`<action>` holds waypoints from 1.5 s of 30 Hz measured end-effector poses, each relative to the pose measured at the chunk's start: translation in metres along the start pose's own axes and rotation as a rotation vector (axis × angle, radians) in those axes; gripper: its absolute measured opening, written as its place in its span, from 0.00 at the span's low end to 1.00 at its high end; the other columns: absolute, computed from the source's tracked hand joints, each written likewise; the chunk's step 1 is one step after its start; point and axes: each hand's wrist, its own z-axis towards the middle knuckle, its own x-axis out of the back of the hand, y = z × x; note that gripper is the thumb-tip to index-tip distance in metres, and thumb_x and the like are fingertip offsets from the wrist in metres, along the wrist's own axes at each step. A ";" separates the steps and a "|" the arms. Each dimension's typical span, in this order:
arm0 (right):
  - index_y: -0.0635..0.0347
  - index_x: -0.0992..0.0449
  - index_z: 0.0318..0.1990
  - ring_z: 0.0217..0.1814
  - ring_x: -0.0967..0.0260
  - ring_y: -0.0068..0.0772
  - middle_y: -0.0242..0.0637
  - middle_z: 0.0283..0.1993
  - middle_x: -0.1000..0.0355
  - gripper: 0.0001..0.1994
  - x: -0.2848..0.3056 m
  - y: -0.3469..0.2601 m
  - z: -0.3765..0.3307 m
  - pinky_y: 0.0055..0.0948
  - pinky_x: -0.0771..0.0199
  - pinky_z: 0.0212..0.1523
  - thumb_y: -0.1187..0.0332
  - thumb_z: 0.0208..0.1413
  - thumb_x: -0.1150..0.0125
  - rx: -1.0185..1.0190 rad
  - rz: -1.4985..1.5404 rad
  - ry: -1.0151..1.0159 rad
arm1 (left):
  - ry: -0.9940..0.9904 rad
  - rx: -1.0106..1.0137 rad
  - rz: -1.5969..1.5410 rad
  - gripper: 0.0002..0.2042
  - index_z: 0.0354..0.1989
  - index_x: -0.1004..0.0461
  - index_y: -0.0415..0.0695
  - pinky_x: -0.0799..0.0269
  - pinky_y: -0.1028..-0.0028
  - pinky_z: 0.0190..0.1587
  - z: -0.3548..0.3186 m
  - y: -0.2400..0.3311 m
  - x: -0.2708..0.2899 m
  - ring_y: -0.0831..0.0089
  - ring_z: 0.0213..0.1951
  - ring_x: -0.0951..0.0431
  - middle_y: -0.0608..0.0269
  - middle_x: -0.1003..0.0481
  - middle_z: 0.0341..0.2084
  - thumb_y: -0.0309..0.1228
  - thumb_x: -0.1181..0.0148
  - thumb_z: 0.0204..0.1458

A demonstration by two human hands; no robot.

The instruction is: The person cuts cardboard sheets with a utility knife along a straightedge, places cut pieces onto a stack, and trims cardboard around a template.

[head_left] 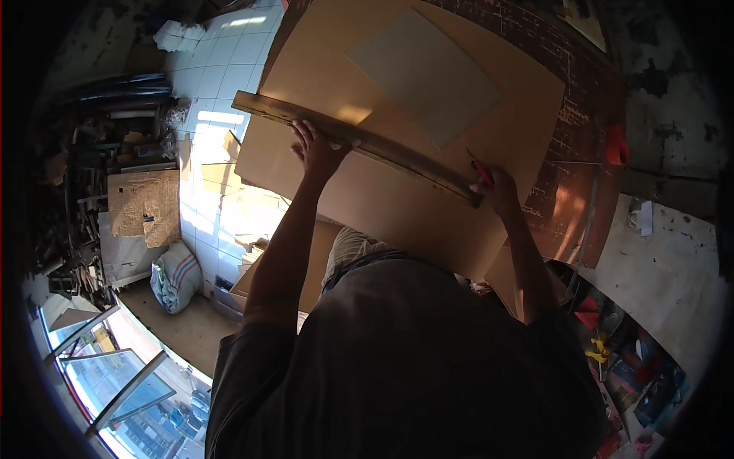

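Observation:
A large brown cardboard sheet [413, 222] lies on the worktable in front of me. Across it, slanting from upper left to lower right, runs a long straight wooden bar [390, 148]. My left hand [321, 151] rests on the bar's left half, its fingers spread and pressing down. By the bar's right end, my right hand [501, 190] is closed around a red-handled cutter knife [482, 171]. The knife's thin blade points up and away from me, above the sheet. Beyond the bar, a smaller grey board [428, 75] lies flat on the cardboard.
The worn reddish-brown tabletop [569, 199] shows at the right, with a red roll [616, 145] at its edge. Cardboard scraps [222, 176] lie on the tiled floor at left. A white sack [176, 277] and stacked wood [84, 252] stand farther left. Tools clutter the lower right.

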 end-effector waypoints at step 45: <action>0.55 0.35 0.63 0.35 0.23 0.49 0.49 0.34 0.24 0.19 -0.189 -0.342 0.192 0.44 0.24 0.39 0.67 0.65 0.47 0.769 -0.215 -0.237 | -0.150 0.142 0.091 0.60 0.73 0.66 0.29 0.72 0.38 0.71 0.014 0.017 0.013 0.42 0.75 0.76 0.34 0.75 0.74 0.54 0.31 0.46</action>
